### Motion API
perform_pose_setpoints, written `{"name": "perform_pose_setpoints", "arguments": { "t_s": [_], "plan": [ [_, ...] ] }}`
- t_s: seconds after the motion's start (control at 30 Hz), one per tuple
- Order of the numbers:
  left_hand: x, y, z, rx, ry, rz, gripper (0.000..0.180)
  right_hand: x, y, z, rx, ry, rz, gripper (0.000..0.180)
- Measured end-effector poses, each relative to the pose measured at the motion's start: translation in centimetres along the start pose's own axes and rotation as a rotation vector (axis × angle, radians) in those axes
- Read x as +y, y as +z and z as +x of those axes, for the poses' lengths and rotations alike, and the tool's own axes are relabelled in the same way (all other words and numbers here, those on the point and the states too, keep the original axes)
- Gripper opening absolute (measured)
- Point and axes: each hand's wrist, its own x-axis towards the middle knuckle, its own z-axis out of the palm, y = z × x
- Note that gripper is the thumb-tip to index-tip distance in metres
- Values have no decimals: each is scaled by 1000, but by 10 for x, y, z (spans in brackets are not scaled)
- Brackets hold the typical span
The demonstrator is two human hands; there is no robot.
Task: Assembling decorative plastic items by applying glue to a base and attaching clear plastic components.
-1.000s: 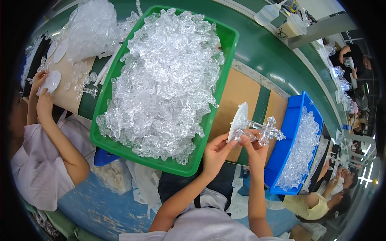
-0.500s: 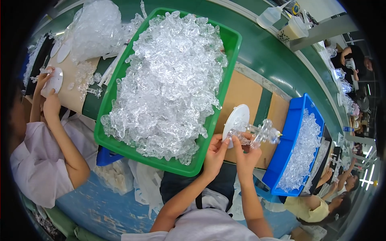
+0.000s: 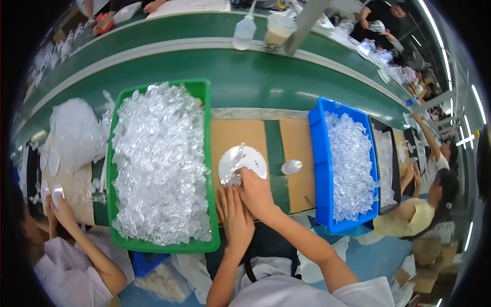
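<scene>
A white round disc with small dark marks lies flat on brown cardboard in front of me. Over its near left part is a clear plastic piece, which my right hand pinches. My left hand rests just below the disc, fingers stretched out and their tips close to the clear piece. Whether those tips press on it I cannot tell. A small white bottle lies to the right of the disc.
A green bin heaped with clear plastic pieces stands left. A blue bin of similar pieces is at right, with a black tray beyond. Co-workers sit on both sides. A squeeze bottle and a cup stand on the ledge.
The white disc, held up in my left hand before, now lies on the cardboard. Both hands have come down and closer together. The view has turned, with the bins now nearly upright.
</scene>
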Motion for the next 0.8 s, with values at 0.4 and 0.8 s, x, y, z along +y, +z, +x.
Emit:
{"name": "perform_pose_setpoints", "arguments": {
  "t_s": [0.4,0.8],
  "plan": [
    [-17,10,-1,-98,98,373,67,163,-215,97,206,140,-647,25],
    [-19,4,-19,22,116,145,44,114,-235,50,372,92,125,24]
  ]
}}
